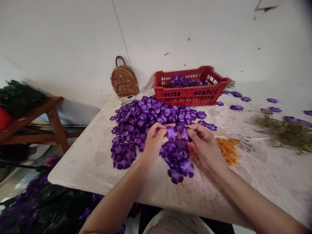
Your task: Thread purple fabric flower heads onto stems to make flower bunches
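A big heap of purple cloth flower petals (148, 118) lies on a pale, stained table (85, 159). Over its near edge, my left hand (154, 139) pinches a purple petal (172, 133) between thumb and fingers. My right hand (204, 143) is closed beside it, its fingertips pinching another purple petal (184, 134) at the heap's edge. The two hands are nearly touching. More petals (179, 162) lie under and in front of them.
A red plastic crate (192, 94) with purple flowers stands behind the heap. A brown backpack (123, 79) leans on the wall. Orange bits (227, 149) and green stems (282, 130) lie to the right. At left stands a wooden bench (36, 122); purple flowers (29, 204) lie below.
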A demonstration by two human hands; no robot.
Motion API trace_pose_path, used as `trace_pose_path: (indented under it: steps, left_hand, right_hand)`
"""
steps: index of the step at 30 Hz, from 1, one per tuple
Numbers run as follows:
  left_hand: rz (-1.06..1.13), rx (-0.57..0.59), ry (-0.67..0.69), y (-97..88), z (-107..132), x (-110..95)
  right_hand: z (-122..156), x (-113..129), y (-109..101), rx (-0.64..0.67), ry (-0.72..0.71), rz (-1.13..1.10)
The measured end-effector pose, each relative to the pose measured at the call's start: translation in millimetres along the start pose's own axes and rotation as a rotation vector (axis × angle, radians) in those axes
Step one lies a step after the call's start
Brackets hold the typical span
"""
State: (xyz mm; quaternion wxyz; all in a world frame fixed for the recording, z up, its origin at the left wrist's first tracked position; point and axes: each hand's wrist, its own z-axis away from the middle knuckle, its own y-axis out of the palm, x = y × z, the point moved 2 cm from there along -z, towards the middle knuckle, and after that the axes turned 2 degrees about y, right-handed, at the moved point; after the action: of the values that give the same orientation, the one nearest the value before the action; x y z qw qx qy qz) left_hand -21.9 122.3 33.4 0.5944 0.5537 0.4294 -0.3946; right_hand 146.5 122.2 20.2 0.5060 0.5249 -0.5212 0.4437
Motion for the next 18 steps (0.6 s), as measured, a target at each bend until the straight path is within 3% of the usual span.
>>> trace_pose_path:
  steps: [7, 12, 15, 18]
  left_hand:
    - [0.046, -0.006, -0.039, -5.0, -2.2, 2.3]
    - [-0.215, 0.128, -0.050, -9.6, 6.1, 0.2]
    - [-0.460, 0.185, 0.119, -11.2, 11.7, -8.2]
    - [-0.743, 0.063, 0.325, -30.0, 14.2, -26.8]
  right_hand:
    - [4.8, 5.9, 2.0, 0.044, -0.084, 0.145]
    - [5.9, 6.3, 10.0, 0.139, -0.084, 0.213]
    - [6.6, 8.6, 14.1, 0.218, -0.059, 0.210]
    - [8.7, 20.2, 8.7, 0.284, -0.060, 0.236]
